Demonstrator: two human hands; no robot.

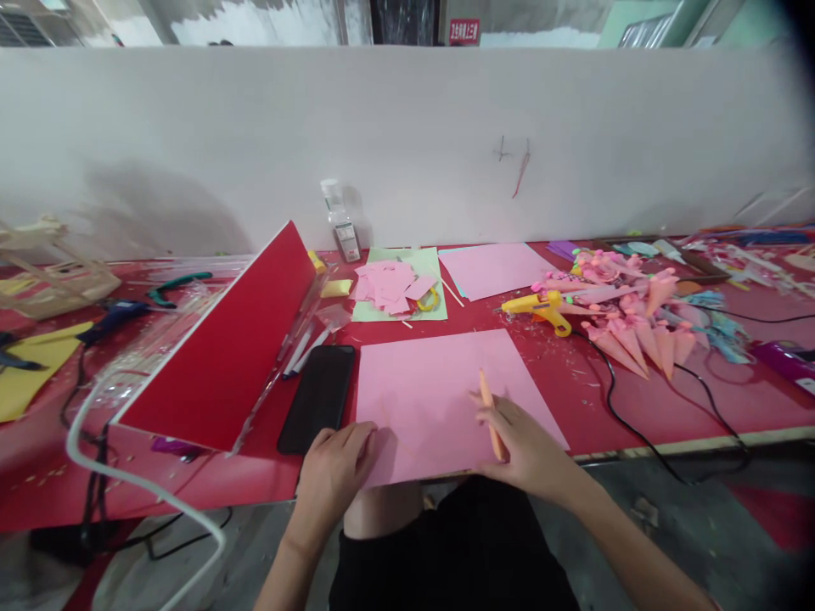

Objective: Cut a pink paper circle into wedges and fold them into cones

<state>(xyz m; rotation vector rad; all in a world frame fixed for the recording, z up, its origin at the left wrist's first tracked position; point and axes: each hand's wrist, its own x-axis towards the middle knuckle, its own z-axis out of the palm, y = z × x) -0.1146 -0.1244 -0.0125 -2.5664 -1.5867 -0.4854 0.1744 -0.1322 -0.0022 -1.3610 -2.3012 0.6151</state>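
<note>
Phone [317, 397] blocks left; glue gun [538, 309] ahead right; between clear.

So I've got a big flat sheet of pale pink paper [439, 390] lying on the red table, its near edge hanging a bit over the table's front edge and its near left corner pinned down. Across the sheet's right side there's a slim orange pencil [489, 414], gripped low on its shaft, tip angled away.
</note>
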